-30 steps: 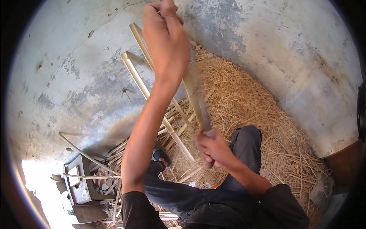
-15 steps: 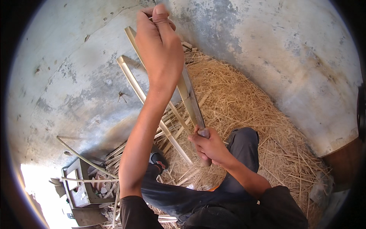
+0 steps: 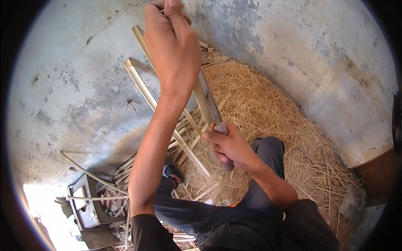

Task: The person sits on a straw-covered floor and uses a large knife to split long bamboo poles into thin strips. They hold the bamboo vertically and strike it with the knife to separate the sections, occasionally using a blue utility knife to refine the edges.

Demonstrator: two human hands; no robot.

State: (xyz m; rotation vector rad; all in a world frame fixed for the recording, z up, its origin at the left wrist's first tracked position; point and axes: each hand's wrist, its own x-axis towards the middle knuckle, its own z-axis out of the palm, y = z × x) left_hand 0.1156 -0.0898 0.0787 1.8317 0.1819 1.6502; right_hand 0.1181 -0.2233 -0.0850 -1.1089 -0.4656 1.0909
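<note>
My left hand (image 3: 176, 54) is raised at the top middle. Its fingertips pinch together near the picture's edge, and what they hold cannot be made out. My right hand (image 3: 230, 146), lower and to the right, wraps round the thick wooden handle (image 3: 222, 129) of a long-bladed knife (image 3: 213, 109). The blade points up and away, passing behind my left wrist. Along its left side runs a flat split bamboo strip (image 3: 202, 100), with its lower end by my right fingers. Further left, a pale bamboo strip (image 3: 144, 90) slants from the wall down to the floor.
A heap of straw-like shavings (image 3: 251, 92) covers the floor against the stained wall (image 3: 301, 54). Cut strips lie at the left beside a frame-like box (image 3: 90, 209) and a bent cane (image 3: 86, 170). My shoe (image 3: 172, 173) stands near the strips.
My right hand has moved up slightly with the knife. My left hand is also a little higher, with its fingertips now partly beyond the top edge. Both grips look the same.
</note>
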